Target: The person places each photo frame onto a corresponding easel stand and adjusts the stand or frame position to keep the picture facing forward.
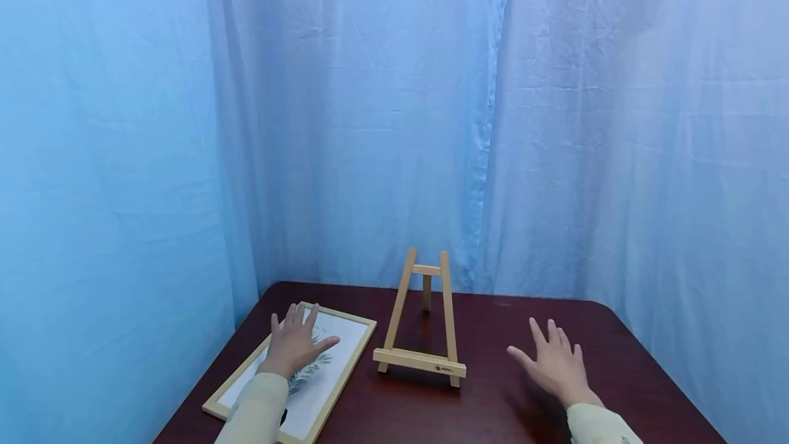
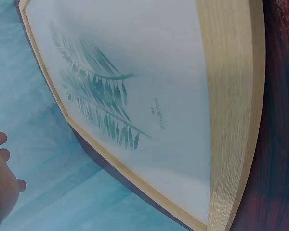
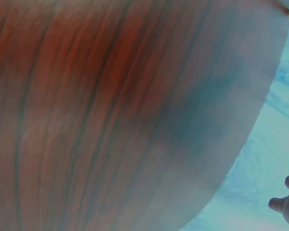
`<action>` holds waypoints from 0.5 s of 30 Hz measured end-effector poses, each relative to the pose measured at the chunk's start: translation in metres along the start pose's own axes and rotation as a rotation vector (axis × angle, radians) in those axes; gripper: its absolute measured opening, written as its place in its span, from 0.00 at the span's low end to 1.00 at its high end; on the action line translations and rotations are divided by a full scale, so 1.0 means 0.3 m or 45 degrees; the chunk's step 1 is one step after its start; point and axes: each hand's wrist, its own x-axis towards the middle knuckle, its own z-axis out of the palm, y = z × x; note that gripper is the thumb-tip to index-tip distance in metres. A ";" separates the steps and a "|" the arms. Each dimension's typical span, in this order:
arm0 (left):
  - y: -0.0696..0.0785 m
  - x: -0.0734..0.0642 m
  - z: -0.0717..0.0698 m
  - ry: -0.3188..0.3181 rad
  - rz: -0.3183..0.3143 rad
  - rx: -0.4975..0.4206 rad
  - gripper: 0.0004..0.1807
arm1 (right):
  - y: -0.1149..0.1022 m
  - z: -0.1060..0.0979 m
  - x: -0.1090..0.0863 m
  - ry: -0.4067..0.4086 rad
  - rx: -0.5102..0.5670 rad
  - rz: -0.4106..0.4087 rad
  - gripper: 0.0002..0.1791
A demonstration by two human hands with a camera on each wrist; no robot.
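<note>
A picture frame (image 1: 345, 379) with a light wood border lies flat on the left of the table, green fern leaves printed on its white sheet. Over it my left hand (image 1: 294, 347) is spread, fingers apart, covering part of the print; the left wrist view shows the frame (image 2: 231, 96) large, with only some fingertips (image 2: 20, 185) at the edge. A small wooden easel (image 1: 419, 360) stands upright at the middle. To its right, my right hand (image 1: 557, 364) hovers above the tabletop with fingers spread and holds nothing.
The dark red-brown table (image 1: 487, 321) has rounded far corners. Light blue curtains (image 1: 370, 122) hang behind it and along both sides. In the right wrist view the wood-grained tabletop (image 3: 86, 120) fills most of the picture.
</note>
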 end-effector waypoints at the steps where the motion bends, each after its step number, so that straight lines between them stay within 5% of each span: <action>1: -0.001 0.000 -0.002 0.003 0.004 0.000 0.52 | -0.008 -0.001 0.000 0.003 -0.002 -0.001 0.59; 15: -0.026 0.011 -0.011 -0.025 -0.020 -0.040 0.53 | -0.106 -0.010 0.023 0.033 0.043 -0.035 0.54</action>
